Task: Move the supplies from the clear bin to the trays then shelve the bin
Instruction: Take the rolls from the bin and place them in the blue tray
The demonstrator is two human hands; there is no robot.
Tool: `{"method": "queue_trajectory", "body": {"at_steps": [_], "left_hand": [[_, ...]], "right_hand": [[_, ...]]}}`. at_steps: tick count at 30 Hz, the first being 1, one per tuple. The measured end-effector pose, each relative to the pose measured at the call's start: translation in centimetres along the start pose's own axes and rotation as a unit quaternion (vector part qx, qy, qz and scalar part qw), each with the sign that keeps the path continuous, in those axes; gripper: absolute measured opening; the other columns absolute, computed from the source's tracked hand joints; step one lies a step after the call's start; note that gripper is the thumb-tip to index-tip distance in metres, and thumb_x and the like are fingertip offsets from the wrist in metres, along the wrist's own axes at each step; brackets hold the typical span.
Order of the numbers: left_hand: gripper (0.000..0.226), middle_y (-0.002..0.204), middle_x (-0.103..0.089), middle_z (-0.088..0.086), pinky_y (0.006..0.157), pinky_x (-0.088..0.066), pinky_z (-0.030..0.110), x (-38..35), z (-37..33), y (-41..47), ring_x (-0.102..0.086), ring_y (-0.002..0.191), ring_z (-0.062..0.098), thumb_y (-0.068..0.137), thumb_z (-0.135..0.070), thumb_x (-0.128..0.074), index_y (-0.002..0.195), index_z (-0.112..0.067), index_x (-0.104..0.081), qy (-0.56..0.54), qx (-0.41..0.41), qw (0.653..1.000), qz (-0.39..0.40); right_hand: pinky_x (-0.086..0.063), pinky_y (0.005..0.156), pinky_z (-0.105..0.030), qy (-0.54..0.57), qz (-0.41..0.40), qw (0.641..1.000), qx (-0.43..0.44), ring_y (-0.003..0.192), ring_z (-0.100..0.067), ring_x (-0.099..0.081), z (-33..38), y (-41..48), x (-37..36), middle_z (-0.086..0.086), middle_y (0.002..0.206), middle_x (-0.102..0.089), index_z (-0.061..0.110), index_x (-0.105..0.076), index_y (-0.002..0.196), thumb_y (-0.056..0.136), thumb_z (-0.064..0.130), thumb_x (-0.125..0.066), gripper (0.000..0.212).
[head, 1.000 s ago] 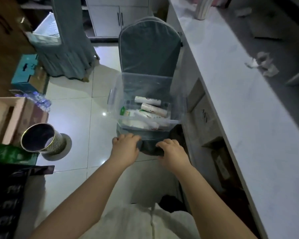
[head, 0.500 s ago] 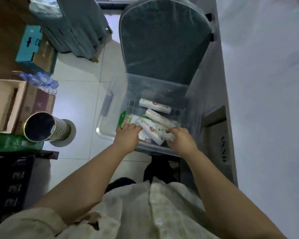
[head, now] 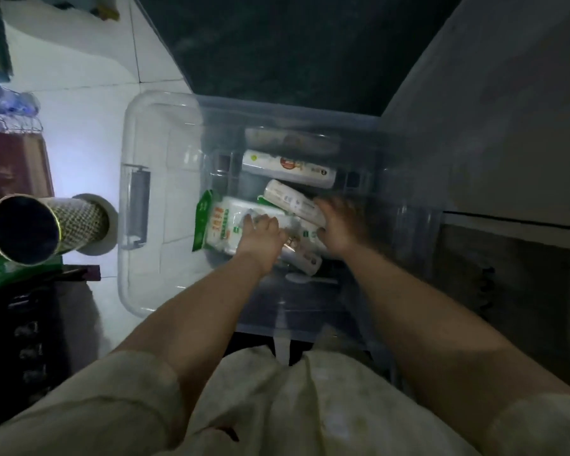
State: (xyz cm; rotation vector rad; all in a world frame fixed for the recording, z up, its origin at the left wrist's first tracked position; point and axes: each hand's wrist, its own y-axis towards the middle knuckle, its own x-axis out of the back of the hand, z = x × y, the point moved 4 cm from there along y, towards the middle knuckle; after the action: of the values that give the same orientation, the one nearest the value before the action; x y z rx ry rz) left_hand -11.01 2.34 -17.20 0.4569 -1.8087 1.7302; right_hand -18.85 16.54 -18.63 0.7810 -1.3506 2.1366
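The clear bin (head: 135,284) sits on a dark grey chair right below me. Inside lie a green and white wipes pack (head: 216,222), a white tube (head: 288,166) at the far side, and several more white tubes (head: 288,200) in the middle. Both hands are down inside the bin. My left hand (head: 260,236) rests on the wipes pack with its fingers curled over the pack's right end. My right hand (head: 338,225) is blurred, fingers spread over the middle tubes. Whether either hand has a firm hold is unclear. No trays are in view.
A pale counter (head: 494,103) runs along the right, with a dark shelf opening (head: 507,291) under it. On the left floor lie a patterned cylinder can (head: 46,228), a brown cardboard box (head: 14,166) and a dark crate (head: 20,340). The chair back (head: 277,44) stands behind the bin.
My head has leaned in over the bin. Both hands went from the chair's front edge into the bin and now lie deeper among the supplies.
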Motion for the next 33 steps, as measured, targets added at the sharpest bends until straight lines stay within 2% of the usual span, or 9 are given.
{"method": "queue_trajectory", "body": {"at_steps": [3, 6, 8, 12, 14, 17, 21, 26, 33], "left_hand": [[0.066, 0.141, -0.036, 0.018, 0.112, -0.011, 0.061, -1.2, 0.6, 2.3, -0.026, 0.134, 0.039, 0.078, -0.012, -0.062, 0.138, -0.018, -0.034, 0.033, -0.031, 0.999, -0.009], [0.061, 0.134, -0.041, 0.016, 0.112, -0.014, 0.059, -1.5, 1.3, 2.4, -0.032, 0.128, 0.039, 0.077, -0.008, -0.059, 0.133, -0.019, -0.039, 0.016, -0.056, 0.997, -0.040], [0.061, 0.131, -0.043, 0.013, 0.111, -0.014, 0.058, -0.9, 1.8, 0.9, -0.033, 0.125, 0.037, 0.077, -0.009, -0.058, 0.133, -0.022, -0.039, -0.003, -0.056, 0.997, -0.060], [0.062, 0.126, -0.047, 0.010, 0.110, -0.013, 0.055, 2.5, 3.2, -4.5, -0.037, 0.121, 0.034, 0.074, -0.011, -0.061, 0.131, -0.026, -0.045, -0.061, -0.027, 0.989, -0.134], [0.061, 0.119, -0.053, 0.013, 0.108, -0.018, 0.055, 5.3, 4.3, -8.2, -0.044, 0.116, 0.035, 0.070, -0.011, -0.068, 0.128, -0.023, -0.053, -0.091, -0.012, 0.977, -0.194], [0.058, 0.109, -0.060, 0.015, 0.101, -0.027, 0.054, 9.7, 5.8, -13.4, -0.052, 0.107, 0.036, 0.060, -0.009, -0.078, 0.116, -0.019, -0.064, -0.129, 0.006, 0.947, -0.295], [0.059, 0.108, -0.060, 0.008, 0.093, -0.026, 0.044, 15.7, 7.2, -18.6, -0.051, 0.103, 0.033, 0.059, -0.017, -0.081, 0.115, -0.027, -0.063, -0.143, 0.009, 0.913, -0.383], [0.059, 0.111, -0.057, 0.000, 0.093, -0.023, 0.040, 19.5, 6.5, -21.7, -0.048, 0.104, 0.027, 0.062, -0.023, -0.080, 0.116, -0.036, -0.060, -0.113, -0.067, 0.898, -0.419], [0.062, 0.110, -0.057, 0.000, 0.095, -0.021, 0.041, 18.7, 2.9, -26.8, -0.048, 0.103, 0.026, 0.059, -0.024, -0.078, 0.117, -0.035, -0.061, -0.055, -0.249, 0.871, -0.421]], "right_hand": [[-0.034, 0.098, -0.047, -0.035, 0.008, 0.999, -0.022, 0.121, -0.035, -0.040, -0.8, 1.6, -2.7, -0.011, 0.139, -0.040, 0.028, -0.028, 0.140, 0.078, 0.022, -0.063, 0.071], [-0.030, 0.101, -0.049, -0.035, -0.005, 0.999, -0.030, 0.122, -0.036, -0.038, -0.8, 1.9, -2.9, -0.013, 0.139, -0.040, 0.027, -0.027, 0.140, 0.083, 0.020, -0.053, 0.063], [-0.028, 0.103, -0.049, -0.033, -0.024, 0.999, -0.027, 0.121, -0.035, -0.038, -0.5, 1.1, -1.4, -0.011, 0.138, -0.042, 0.028, -0.029, 0.142, 0.084, 0.019, -0.053, 0.063], [-0.030, 0.097, -0.043, 0.002, -0.077, 0.997, -0.007, 0.115, -0.033, -0.041, 1.8, -2.4, 4.2, -0.009, 0.130, -0.049, 0.029, -0.036, 0.140, 0.077, 0.008, -0.060, 0.071], [-0.031, 0.096, -0.043, 0.031, -0.102, 0.994, 0.014, 0.115, -0.033, -0.040, 3.7, -4.9, 7.8, -0.011, 0.128, -0.049, 0.027, -0.036, 0.141, 0.076, 0.004, -0.061, 0.073], [-0.035, 0.090, -0.042, 0.017, -0.173, 0.983, 0.061, 0.109, -0.032, -0.043, 6.6, -8.9, 13.4, -0.010, 0.123, -0.052, 0.025, -0.037, 0.142, 0.076, 0.007, -0.062, 0.073], [-0.035, 0.088, -0.041, -0.015, -0.250, 0.964, 0.087, 0.107, -0.029, -0.045, 10.4, -13.9, 19.2, -0.007, 0.118, -0.054, 0.026, -0.040, 0.140, 0.075, 0.013, -0.068, 0.072], [-0.032, 0.090, -0.040, -0.060, -0.325, 0.944, 0.006, 0.110, -0.029, -0.045, 12.4, -20.1, 21.4, -0.004, 0.120, -0.053, 0.026, -0.039, 0.140, 0.077, 0.016, -0.065, 0.069], [-0.034, 0.093, -0.042, -0.009, -0.420, 0.883, -0.209, 0.111, -0.028, -0.044, 12.2, -33.7, 16.9, -0.004, 0.123, -0.053, 0.029, -0.036, 0.142, 0.083, 0.025, -0.059, 0.064]]}}
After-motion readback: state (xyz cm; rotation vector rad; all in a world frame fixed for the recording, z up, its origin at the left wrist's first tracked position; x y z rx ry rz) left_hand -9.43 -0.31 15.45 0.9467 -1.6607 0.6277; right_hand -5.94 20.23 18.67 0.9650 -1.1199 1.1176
